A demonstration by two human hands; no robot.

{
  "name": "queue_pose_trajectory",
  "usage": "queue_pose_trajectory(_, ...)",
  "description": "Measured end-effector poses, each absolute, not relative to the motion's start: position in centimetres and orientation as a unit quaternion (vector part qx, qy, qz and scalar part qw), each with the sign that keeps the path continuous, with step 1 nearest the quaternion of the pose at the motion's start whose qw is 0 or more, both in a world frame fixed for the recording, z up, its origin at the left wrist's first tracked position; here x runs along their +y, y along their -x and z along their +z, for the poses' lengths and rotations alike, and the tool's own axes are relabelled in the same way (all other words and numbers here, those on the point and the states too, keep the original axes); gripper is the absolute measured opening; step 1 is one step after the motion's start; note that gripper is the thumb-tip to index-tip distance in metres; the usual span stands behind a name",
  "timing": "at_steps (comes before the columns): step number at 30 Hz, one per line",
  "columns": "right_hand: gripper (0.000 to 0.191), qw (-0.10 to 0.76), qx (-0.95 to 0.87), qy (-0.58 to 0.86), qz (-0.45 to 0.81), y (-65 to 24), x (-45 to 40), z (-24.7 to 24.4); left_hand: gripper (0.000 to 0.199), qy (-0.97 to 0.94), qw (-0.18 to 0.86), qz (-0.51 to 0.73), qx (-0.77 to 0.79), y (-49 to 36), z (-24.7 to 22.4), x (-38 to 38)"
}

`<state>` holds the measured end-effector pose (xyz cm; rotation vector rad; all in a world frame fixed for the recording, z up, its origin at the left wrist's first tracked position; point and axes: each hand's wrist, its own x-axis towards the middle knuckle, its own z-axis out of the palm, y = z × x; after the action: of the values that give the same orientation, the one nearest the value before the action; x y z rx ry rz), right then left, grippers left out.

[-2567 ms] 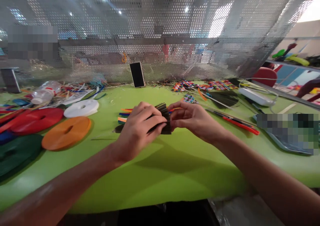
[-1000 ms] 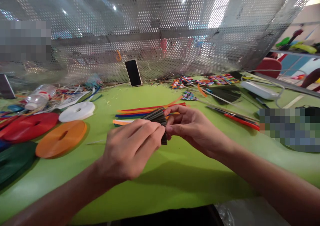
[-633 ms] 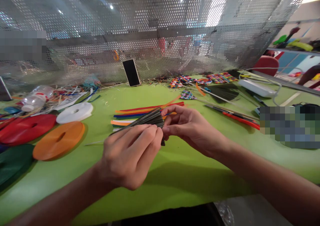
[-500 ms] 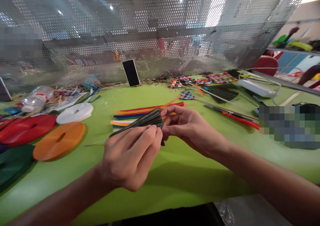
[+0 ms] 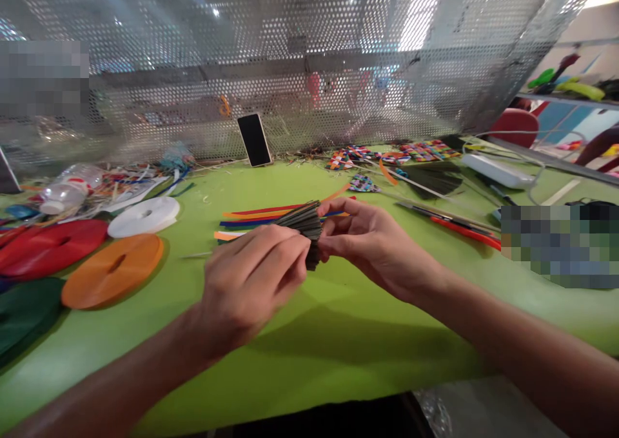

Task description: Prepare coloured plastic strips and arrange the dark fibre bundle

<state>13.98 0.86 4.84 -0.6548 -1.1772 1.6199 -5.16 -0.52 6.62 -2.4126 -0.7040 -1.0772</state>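
Observation:
A dark, pleated, fan-shaped piece (image 5: 313, 228) is held above the green table. My left hand (image 5: 258, 273) is closed round its narrower side, with the fingers curled over the pleats and hiding much of it. At the spread end, my right hand (image 5: 374, 241) pinches the edge between thumb and fingertips; the exact contact is partly hidden. Behind the piece lies a row of coloured strips (image 5: 251, 215) in red, orange, blue and other colours. A thin pale tip (image 5: 196, 255) sticks out to the left of my left hand.
Rolls of white (image 5: 145, 217), orange (image 5: 113, 270), red (image 5: 53, 248) and green strip (image 5: 29, 312) lie at left, near a plastic bottle (image 5: 72, 189). A phone (image 5: 254, 140) stands at the back. Right are woven pieces (image 5: 362, 183), a dark fan-shaped sheet (image 5: 432, 179) and an orange-handled tool (image 5: 464, 233).
The pleated piece has tipped and spread a little, showing more of its folded edge. My left hand has shifted slightly upward, while my right fingers have moved slightly right along the edge.

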Motion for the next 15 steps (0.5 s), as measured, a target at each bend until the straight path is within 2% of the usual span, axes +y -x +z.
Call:
queue_pose_trajectory(6, 0.039, 0.504, -0.487, 0.273, 0.659, -14.15, 0.94, 5.04, 0.019, 0.872, 0.135, -0.400, -0.248, 5.15, 6.58, -0.31)
queue_pose_trajectory(15, 0.037, 0.507, -0.494, 0.268, 0.654, -13.85, 0.64, 4.89, 0.018, 0.873, 0.166, -0.383, -0.252, 5.06, 6.64, -0.49)
